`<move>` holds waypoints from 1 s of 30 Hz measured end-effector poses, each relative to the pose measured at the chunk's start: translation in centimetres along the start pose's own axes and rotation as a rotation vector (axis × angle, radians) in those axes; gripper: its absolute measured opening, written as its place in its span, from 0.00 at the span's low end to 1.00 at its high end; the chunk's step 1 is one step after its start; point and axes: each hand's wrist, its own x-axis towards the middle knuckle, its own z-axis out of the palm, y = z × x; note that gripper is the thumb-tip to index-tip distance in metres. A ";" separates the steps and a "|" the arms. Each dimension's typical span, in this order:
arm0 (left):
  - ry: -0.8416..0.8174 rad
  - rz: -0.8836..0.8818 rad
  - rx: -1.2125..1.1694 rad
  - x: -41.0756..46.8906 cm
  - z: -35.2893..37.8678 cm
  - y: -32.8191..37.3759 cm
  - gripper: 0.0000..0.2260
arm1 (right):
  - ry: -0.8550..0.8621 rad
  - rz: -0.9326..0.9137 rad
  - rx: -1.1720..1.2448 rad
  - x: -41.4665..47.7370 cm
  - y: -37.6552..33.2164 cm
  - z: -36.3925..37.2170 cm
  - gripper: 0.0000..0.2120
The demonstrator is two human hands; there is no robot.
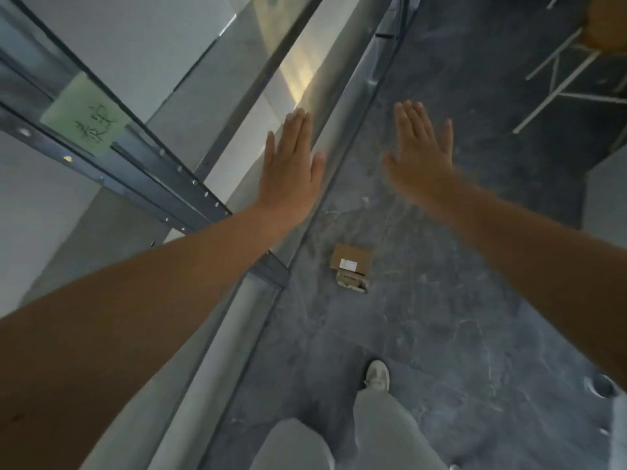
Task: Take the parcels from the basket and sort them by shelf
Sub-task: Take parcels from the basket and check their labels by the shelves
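Holding left hand (291, 164) out flat, fingers straight and together, gripping nothing, over the front edge of grey steel shelf rack (190, 195); being unable to tell whether touching it. Stretching right hand (420, 154) out beside it, well apart, fingers straight, slightly spread, blurred, likewise gripping nothing. Finding small brown cardboard parcel with white label (351, 268) lying on dark grey marbled floor (458, 317), between the two wrists, nearer the body than both palms, touching neither. Noting pale green handwritten paper note (86, 122) sticking to a rack beam left of left hand. Planting white shoe (376, 374) on the floor, bodyward of the parcel.
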 end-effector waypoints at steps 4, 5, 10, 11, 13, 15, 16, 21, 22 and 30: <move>-0.066 -0.075 -0.047 -0.5 3.7 -0.7 0.25 | -0.051 -0.022 0.051 1.4 1.8 4.2 0.33; -0.082 -0.080 -0.054 -0.5 4.6 -1.1 0.25 | -0.060 -0.018 0.067 1.8 1.9 5.1 0.33; -0.124 -0.093 -0.050 0.8 10.1 -3.9 0.25 | -0.112 -0.017 0.102 4.5 2.1 10.6 0.33; -0.137 -0.097 -0.052 1.1 11.4 -4.6 0.25 | -0.123 -0.010 0.111 5.1 2.1 11.9 0.33; -0.187 -0.116 -0.050 1.4 14.6 -6.2 0.24 | -0.152 0.007 0.118 6.1 2.3 15.0 0.32; -0.251 -0.142 -0.041 1.8 18.0 -7.9 0.24 | -0.189 0.029 0.115 7.0 2.7 18.1 0.32; -0.282 -0.160 -0.037 2.0 19.7 -8.7 0.24 | -0.208 0.043 0.118 7.3 3.0 19.5 0.32; -0.390 -0.197 -0.045 3.4 28.5 -11.8 0.24 | -0.279 0.095 0.114 8.5 5.4 26.8 0.32; -0.413 -0.208 -0.057 3.5 30.2 -12.3 0.24 | -0.308 0.119 0.109 8.6 5.9 28.4 0.32; -0.540 -0.219 -0.079 3.6 42.3 -17.3 0.24 | -0.427 0.341 0.162 8.0 10.2 40.8 0.27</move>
